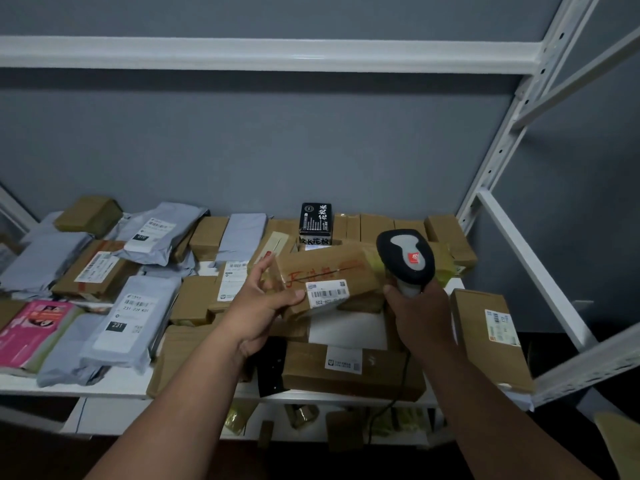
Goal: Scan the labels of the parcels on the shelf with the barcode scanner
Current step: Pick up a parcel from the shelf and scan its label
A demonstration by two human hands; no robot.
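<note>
My left hand (258,303) grips the left end of a brown cardboard parcel (332,268), lifted a little above the pile and tilted toward me. Red handwriting runs across its top, and a white barcode label (327,289) sits on its near face. My right hand (420,315) holds the handle of a black and grey barcode scanner (407,258) just right of that parcel, the scanner head level with the parcel's right end. A cable hangs from the handle down past the shelf's front edge.
The white shelf board (114,384) is crowded with parcels: grey mailer bags (133,320) and a pink packet (33,327) at left, brown boxes (349,368) in the middle, a tall box (488,336) at right, a black carton (315,220) at the back. White uprights (498,157) frame the right side.
</note>
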